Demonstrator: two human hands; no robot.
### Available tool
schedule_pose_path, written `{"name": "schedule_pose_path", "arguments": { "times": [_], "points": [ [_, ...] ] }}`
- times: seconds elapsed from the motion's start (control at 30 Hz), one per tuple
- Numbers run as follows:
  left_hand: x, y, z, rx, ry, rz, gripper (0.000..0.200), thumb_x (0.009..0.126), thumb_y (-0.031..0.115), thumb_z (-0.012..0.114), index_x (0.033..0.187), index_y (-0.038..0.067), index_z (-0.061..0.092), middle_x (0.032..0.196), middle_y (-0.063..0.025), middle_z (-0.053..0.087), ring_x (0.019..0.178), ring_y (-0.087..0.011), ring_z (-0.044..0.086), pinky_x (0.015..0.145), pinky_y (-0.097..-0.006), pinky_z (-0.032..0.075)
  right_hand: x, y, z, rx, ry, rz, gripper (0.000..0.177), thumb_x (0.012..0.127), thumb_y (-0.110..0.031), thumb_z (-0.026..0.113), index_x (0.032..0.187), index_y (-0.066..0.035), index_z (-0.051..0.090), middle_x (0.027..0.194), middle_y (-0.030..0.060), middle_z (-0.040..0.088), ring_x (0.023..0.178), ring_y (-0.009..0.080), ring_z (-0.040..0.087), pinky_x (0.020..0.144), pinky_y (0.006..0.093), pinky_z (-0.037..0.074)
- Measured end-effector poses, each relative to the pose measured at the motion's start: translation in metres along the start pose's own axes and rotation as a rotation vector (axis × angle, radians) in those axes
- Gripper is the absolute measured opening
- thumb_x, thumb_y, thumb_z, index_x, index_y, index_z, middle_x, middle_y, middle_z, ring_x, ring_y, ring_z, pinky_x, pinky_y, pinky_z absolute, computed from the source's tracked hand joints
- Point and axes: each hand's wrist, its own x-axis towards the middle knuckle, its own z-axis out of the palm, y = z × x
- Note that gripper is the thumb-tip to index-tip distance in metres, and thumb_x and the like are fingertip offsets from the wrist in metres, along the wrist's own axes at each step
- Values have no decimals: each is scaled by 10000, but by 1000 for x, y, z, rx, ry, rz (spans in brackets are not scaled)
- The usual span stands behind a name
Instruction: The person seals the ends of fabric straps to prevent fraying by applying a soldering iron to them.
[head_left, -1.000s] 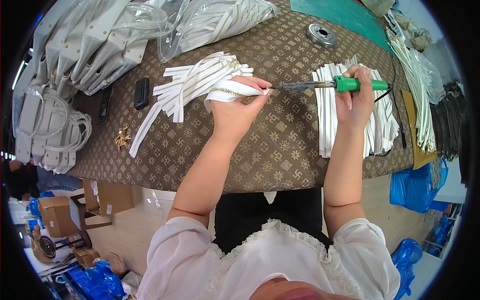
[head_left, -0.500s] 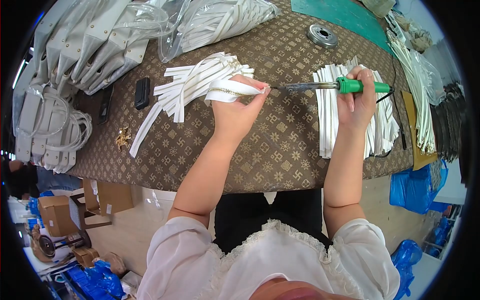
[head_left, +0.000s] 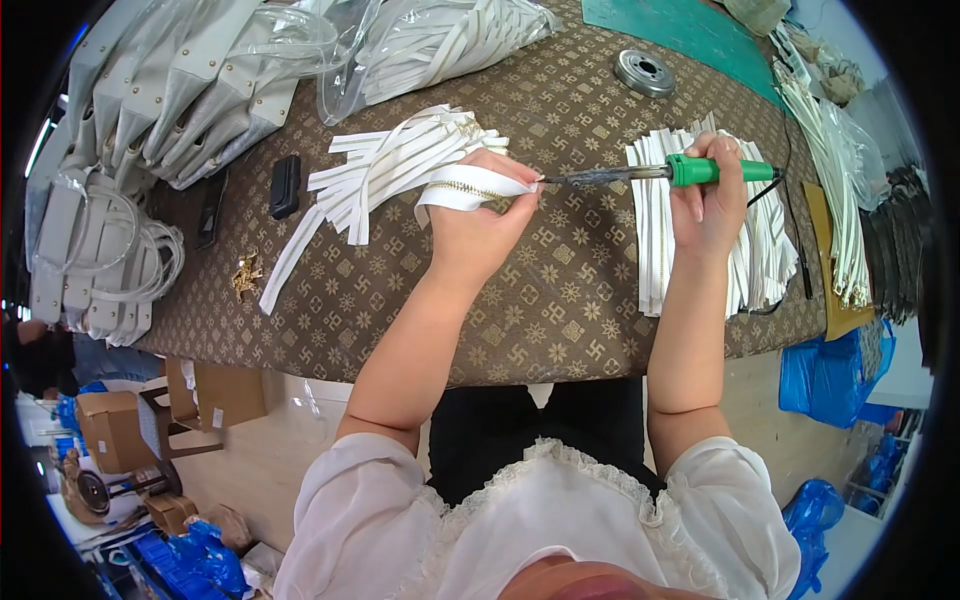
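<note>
My left hand (head_left: 480, 225) pinches one end of a white zipper (head_left: 455, 190) with gold teeth, its tape curving back over the fingers. In my right hand (head_left: 715, 205) is a soldering iron (head_left: 700, 171) with a green handle, its dark metal shaft pointing left. The iron's tip meets the zipper end at my left fingertips; whether it touches the tape is too small to tell. Behind my left hand lies a loose pile of white zippers (head_left: 375, 165). A neater stack of white zippers (head_left: 655, 240) lies under and beside my right hand.
White bags (head_left: 190, 90) and a plastic bag of zippers (head_left: 440, 45) lie at the back left. A round metal dish (head_left: 645, 73) sits near a green mat (head_left: 690, 35). Gold zipper pulls (head_left: 246, 277) and a black case (head_left: 285, 187) are on the left. The iron's cord runs right.
The soldering iron and my right hand have shifted slightly left, the handle tilting a little. My left hand has turned slightly, and the zipper tape curls more.
</note>
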Motion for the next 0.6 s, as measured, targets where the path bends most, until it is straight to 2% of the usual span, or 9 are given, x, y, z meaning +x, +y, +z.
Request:
{"name": "schedule_pose_path", "arguments": {
  "times": [0.1, 0.2, 0.27, 0.3, 0.37, 0.4, 0.5, 0.53, 0.6],
  "points": [
    [2, -1, -5, 12, 6, -87, 141, 680, -36, 688, 696, 35, 567, 738, -41, 613, 648, -117, 569, 588, -250, 453, 5, -1, -6, 126, 59, 7, 166, 881, -166, 519, 783, -39, 474, 769, 80, 546, 322, 57, 294, 362, 181, 283],
    [13, 3, -19, -221, 201, -300, 170, 681, -47, 690, 748, 39, 561, 723, -49, 588, 642, -117, 562, 580, -233, 446, 12, -2, -22, 229, 109, 21, 168, 879, -172, 526, 788, -40, 477, 766, 76, 549, 323, 60, 284, 390, 192, 292],
    [23, 1, -39, -200, 358, -240, 215, 684, -57, 690, 817, 28, 545, 735, -56, 570, 648, -128, 563, 574, -224, 448, 19, -2, -33, 301, 152, 36, 172, 877, -178, 535, 792, -39, 480, 764, 73, 551, 327, 64, 274, 417, 203, 296],
    [29, 3, -50, -200, 354, -229, 215, 684, -57, 690, 817, 28, 545, 735, -56, 570, 648, -128, 563, 574, -224, 448, 21, -2, -36, 308, 147, 27, 172, 877, -178, 535, 792, -39, 480, 764, 73, 551, 327, 64, 274, 417, 203, 296],
    [39, 7, -68, -205, 568, -190, 262, 683, -69, 685, 875, -3, 519, 748, -80, 573, 668, -139, 567, 576, -227, 457, 22, -2, -42, 333, 197, 16, 189, 877, -198, 544, 783, -42, 494, 752, 67, 561, 346, 61, 286, 433, 222, 291],
    [44, 5, -71, -201, 564, -185, 262, 683, -69, 685, 875, -3, 519, 748, -80, 573, 668, -139, 567, 576, -227, 457, 22, -2, -42, 346, 224, 15, 197, 878, -208, 548, 778, -44, 501, 747, 64, 567, 355, 59, 292, 441, 232, 288],
    [57, -24, -73, -570, 556, -349, 304, 733, -60, 651, 984, -51, 479, 876, -150, 576, 770, -198, 596, 625, -255, 509, 21, -3, -39, 345, 239, -9, 201, 876, -207, 551, 780, -39, 498, 747, 66, 565, 367, 64, 298, 447, 235, 291],
    [59, -37, -70, -567, 552, -347, 304, 733, -60, 651, 984, -51, 479, 876, -150, 576, 770, -198, 596, 625, -255, 509, 21, -4, -38, 340, 247, -22, 203, 876, -207, 552, 781, -36, 497, 747, 67, 564, 373, 67, 301, 450, 237, 292],
    [54, -69, -52, -1060, 521, -749, 320, 810, -23, 584, 1082, -80, 425, 1032, -227, 531, 887, -281, 593, 725, -298, 546, 21, -3, -39, 334, 253, -41, 206, 876, -212, 553, 783, -38, 496, 746, 72, 566, 381, 73, 311, 450, 239, 292]
  ]
}}
